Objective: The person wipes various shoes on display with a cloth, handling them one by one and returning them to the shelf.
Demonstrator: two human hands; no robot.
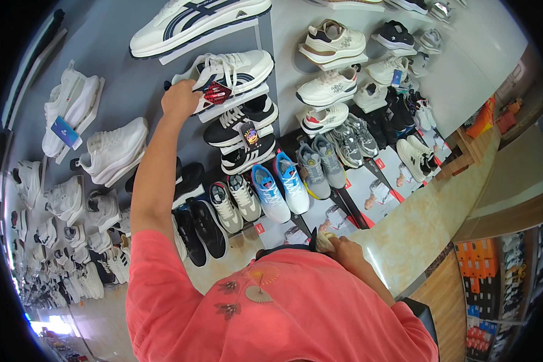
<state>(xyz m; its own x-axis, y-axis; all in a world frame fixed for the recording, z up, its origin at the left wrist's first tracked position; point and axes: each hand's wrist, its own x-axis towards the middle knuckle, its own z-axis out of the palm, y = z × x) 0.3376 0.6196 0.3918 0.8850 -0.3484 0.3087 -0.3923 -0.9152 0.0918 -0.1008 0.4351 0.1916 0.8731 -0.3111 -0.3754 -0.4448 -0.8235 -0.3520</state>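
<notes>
My left hand (179, 100) is at the heel of a white sneaker with dark stripes (249, 68), its fingers closed on the heel's edge. A red and black tag (217, 92) hangs from the laces of this shoe, which is on a wall shelf (235, 102). Low in front of my body, my right hand (346, 251) grips a crumpled pale cloth (325, 240). A larger white sneaker (199, 27) stands on the shelf above. Below are a black sneaker with white laces (240, 118) and a black sneaker with white stripes (249, 154).
Blue and white running shoes (271, 194), grey sneakers (314, 172) and black shoes (208, 228) line the low ledge. White sneakers (115, 151) fill wall shelves at left, more shoes (335, 43) at right. Printed boxes (380, 194) lie along the base. Orange shoeboxes (477, 258) are stacked far right.
</notes>
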